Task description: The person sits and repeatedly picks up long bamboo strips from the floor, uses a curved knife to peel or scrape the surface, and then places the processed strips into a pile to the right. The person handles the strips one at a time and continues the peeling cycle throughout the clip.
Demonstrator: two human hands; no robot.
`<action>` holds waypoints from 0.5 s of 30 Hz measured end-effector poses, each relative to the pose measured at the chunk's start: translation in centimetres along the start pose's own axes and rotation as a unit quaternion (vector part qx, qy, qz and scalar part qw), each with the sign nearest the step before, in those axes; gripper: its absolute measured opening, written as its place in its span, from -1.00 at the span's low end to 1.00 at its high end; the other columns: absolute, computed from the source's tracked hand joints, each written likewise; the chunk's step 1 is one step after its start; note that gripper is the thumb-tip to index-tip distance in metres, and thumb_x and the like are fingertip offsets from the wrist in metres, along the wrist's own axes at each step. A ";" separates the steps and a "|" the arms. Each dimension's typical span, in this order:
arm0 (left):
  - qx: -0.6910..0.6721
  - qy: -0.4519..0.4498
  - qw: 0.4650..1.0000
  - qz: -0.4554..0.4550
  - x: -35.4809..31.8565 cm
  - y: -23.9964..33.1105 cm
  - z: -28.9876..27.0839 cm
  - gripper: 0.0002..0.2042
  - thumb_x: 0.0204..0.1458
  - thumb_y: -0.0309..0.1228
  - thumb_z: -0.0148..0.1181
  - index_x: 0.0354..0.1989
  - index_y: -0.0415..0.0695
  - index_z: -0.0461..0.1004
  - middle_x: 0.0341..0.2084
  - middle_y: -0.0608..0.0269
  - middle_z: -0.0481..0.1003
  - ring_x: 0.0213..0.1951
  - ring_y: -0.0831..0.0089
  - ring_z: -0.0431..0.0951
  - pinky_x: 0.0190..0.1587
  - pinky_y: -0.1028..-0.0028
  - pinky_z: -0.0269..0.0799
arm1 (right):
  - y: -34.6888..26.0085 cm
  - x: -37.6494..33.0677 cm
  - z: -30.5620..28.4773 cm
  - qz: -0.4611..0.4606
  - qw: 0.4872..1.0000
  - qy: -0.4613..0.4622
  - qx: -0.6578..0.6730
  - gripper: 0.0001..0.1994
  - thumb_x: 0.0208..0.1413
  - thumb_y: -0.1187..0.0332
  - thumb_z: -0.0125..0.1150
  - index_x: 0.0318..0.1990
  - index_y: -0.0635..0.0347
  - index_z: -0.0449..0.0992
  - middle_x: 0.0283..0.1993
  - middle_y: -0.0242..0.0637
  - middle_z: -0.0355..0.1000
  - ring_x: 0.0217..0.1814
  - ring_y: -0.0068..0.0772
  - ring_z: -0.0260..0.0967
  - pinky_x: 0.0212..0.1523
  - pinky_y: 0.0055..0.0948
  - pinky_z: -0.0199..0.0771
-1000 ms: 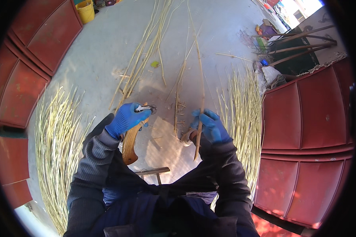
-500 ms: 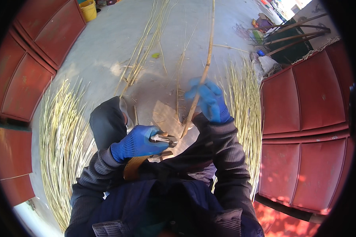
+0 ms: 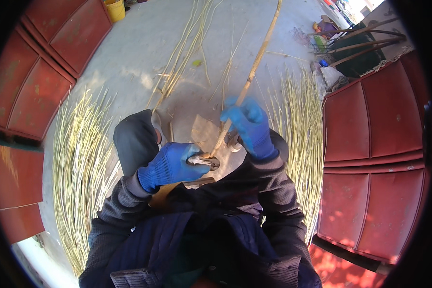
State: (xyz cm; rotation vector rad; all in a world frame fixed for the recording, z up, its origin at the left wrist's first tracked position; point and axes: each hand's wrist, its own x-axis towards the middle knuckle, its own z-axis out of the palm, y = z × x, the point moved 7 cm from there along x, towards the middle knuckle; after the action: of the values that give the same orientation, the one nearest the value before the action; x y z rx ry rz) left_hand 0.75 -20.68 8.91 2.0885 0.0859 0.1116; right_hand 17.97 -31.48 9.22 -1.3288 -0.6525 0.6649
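Both my hands wear blue gloves. My right hand [image 3: 248,126] is closed around a long yellowish cane stalk [image 3: 254,65] that slants up and away over the concrete floor. My left hand [image 3: 172,164] grips a small metal-bladed tool [image 3: 204,161] whose tip meets the lower end of the stalk, just above my lap. A raised knee in dark cloth [image 3: 135,139] sits to the left of the left hand.
A bundle of thin pale stalks [image 3: 77,168] lies on my left and another bundle [image 3: 300,125] on my right. Loose stalks [image 3: 182,57] are strewn ahead. Red metal panels [image 3: 374,153] flank both sides. A yellow bucket [image 3: 114,8] stands far back.
Both hands were low over the floor a second ago. The right hand has lifted a long stalk upright and the left hand has drawn the tool back to its lower end.
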 end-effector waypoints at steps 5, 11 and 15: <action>-0.033 -0.107 0.994 -0.012 -0.7 -0.7 1.7 -0.65 -0.03 -0.17 0.50 -0.34 -0.25 0.62 -0.51 0.00 0.57 -0.45 0.13 0.66 -0.37 0.39 0.52 | 3.4 -5.3 1.0 0.046 0.998 0.026 0.039 -0.81 0.33 0.42 0.16 0.02 0.30 0.50 -0.15 -0.25 0.56 -0.26 -0.58 0.51 -0.23 -0.59 0.51; 0.082 -0.139 0.984 -0.073 -2.8 -1.0 4.7 -0.62 0.02 -0.08 0.43 -0.16 -0.14 0.63 -0.41 0.06 0.64 -0.30 0.15 0.71 -0.21 0.35 0.59 | -5.3 1.7 -1.7 0.015 0.963 0.128 0.238 -0.63 0.44 0.21 0.03 0.15 0.36 0.43 -0.27 -0.34 0.50 -0.24 -0.55 0.47 0.01 -0.38 0.53; 0.010 -0.062 0.997 -0.038 -1.4 0.8 3.2 -0.65 -0.05 -0.21 0.52 -0.23 -0.19 0.61 -0.44 0.05 0.62 -0.36 0.23 0.70 -0.27 0.39 0.57 | -8.8 5.4 -1.6 -0.126 0.964 0.150 0.177 -0.56 0.50 0.06 -0.13 0.06 0.36 0.43 -0.50 -0.48 0.20 -0.45 -0.60 0.23 -0.13 -0.39 0.53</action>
State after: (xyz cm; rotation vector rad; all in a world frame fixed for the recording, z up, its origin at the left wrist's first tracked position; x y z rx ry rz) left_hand -0.25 -24.01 7.94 2.1047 0.0908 -0.0639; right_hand 23.24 -29.44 17.99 -0.9659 -0.4219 0.3411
